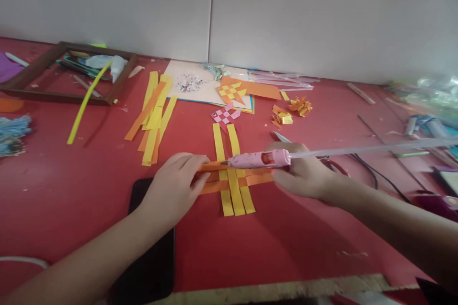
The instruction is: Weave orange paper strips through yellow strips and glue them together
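Observation:
Yellow paper strips and orange paper strips cross over and under each other on the table. My left hand pinches the left end of the uppermost orange strip. From the right, my right hand grips a pink glue gun, whose handle is hidden behind the fingers. Its dark nozzle points left, close above the weave at the top orange strip. A long clear glue stick runs out of its rear to the right. Just above the weave lies a pink woven paper fish.
Loose yellow and orange strips lie at the left, near a brown frame around a glue bottle. A black phone sits under my left forearm. Behind are an orange-yellow woven fish and paper scraps. Scissor blades show behind my right hand.

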A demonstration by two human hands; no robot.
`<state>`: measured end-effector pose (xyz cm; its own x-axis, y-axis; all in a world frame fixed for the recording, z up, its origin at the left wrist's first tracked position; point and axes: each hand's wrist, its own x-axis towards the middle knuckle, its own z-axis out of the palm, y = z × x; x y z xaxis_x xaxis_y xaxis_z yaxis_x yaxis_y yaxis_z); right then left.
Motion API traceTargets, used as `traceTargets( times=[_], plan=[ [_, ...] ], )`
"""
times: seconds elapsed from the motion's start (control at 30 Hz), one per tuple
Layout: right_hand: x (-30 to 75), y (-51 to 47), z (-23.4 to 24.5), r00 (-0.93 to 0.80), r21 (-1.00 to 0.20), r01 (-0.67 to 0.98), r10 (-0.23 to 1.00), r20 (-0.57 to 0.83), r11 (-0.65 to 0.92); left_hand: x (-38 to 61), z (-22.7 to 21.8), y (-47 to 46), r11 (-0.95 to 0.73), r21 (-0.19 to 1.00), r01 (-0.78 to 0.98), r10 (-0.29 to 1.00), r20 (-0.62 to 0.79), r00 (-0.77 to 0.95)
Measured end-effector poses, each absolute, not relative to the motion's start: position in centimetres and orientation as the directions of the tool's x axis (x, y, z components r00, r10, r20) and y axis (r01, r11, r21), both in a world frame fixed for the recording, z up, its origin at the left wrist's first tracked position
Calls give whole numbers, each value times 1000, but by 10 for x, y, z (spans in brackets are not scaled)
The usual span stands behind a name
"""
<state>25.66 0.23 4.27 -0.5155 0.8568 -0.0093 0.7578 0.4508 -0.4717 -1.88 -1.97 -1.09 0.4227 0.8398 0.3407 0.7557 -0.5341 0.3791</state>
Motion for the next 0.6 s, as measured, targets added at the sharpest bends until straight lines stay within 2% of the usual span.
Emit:
traceTargets(
  times=[0.17, 0.37, 0.6],
  plan=[
    [270, -5, 32, -508, -494, 745, 861, 14, 448, -18, -10, -19, -612, 383, 693, 789, 357, 500],
    [278, -9, 27, -449, -517, 749, 891, 64, 414, -18, -14, -20, -673, 310, 671, 731, 413, 543],
    [276, -6, 23, -501, -525, 704, 859, 110, 478, -18, -14, -22, -715, 245, 655, 683, 443, 580]
  ],
)
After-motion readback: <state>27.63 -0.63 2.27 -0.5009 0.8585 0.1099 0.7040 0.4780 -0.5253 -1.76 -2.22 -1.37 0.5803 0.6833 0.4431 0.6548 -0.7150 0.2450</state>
